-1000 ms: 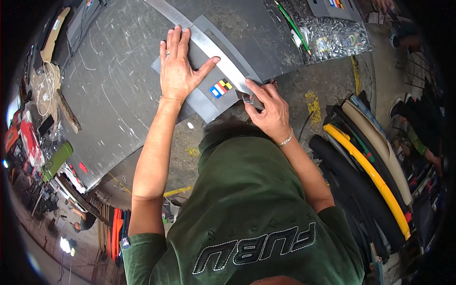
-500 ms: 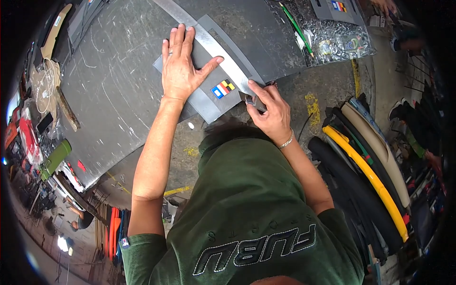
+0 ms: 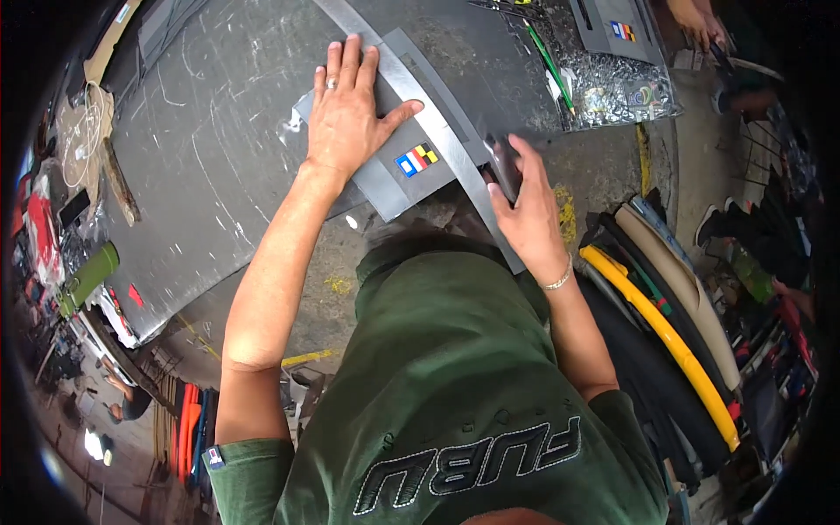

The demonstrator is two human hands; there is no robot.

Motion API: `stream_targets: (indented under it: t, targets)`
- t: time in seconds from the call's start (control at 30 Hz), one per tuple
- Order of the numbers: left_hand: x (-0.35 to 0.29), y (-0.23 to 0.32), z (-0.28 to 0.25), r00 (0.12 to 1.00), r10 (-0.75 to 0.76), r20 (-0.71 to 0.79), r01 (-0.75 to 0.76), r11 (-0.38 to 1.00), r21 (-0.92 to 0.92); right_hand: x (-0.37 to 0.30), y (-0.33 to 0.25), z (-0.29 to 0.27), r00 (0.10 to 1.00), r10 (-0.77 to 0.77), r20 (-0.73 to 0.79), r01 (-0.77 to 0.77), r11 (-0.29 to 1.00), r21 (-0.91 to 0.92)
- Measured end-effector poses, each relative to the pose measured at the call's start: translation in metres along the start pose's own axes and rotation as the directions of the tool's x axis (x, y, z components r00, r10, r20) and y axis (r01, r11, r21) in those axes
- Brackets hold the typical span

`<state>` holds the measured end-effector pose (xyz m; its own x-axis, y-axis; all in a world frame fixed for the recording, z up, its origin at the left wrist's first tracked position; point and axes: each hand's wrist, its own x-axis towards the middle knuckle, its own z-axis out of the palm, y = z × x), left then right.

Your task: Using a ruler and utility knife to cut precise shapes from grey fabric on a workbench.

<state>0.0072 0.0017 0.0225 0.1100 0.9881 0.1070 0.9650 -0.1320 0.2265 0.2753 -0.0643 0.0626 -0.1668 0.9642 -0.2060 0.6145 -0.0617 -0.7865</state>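
My left hand [image 3: 343, 118] lies flat with fingers spread on a grey sheet [image 3: 382, 194], its thumb reaching the edge of a long metal straightedge [image 3: 426, 107]. The straightedge crosses the sheet at a slant, its lower end jutting past the table edge towards my shirt. Right of it, my right hand [image 3: 532, 206] is closed around a dark, slim hand tool [image 3: 503, 166]. Motion blurs the tool, so its exact kind and tip do not show. A small patch of coloured squares and stripes [image 3: 416, 160] sits on the sheet between the straightedge and my left hand.
The scratched dark table [image 3: 210, 157] ends just in front of me. A green pencil [image 3: 549, 66] lies by clear plastic wrap [image 3: 612, 92] at its right. Another patched grey piece [image 3: 604, 26] is beyond. Rolls of material, one yellow [image 3: 661, 328], stand at right; another person's hand [image 3: 697, 19] shows far right.
My right hand has moved right, away from the straightedge, and the dark tool now shows in it. The straightedge's lower end has come into view. My left hand stays pressed flat.
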Motion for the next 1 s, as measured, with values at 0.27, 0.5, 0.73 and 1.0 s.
stream_targets:
  t: [0.27,0.5,0.73,1.0]
  targets:
    - [0.028,0.025,-0.014,0.961,-0.021,0.277,-0.037,0.979,0.200,0.075,-0.042,0.033,0.960,-0.228,0.162,0.251,0.959,-0.134]
    - [0.022,0.019,-0.005,0.979,0.008,0.203,-0.031,0.993,0.110,0.089,-0.040,0.041,0.957,-0.222,0.185,0.259,0.944,-0.205]
    - [0.021,0.020,-0.005,0.982,0.028,0.186,-0.052,0.991,0.125,0.091,-0.038,0.041,0.950,-0.233,0.210,0.283,0.925,-0.254]
    - [0.022,0.024,-0.008,0.967,-0.024,0.252,-0.018,0.987,0.162,0.088,-0.044,0.045,0.953,-0.177,0.247,0.255,0.907,-0.336]
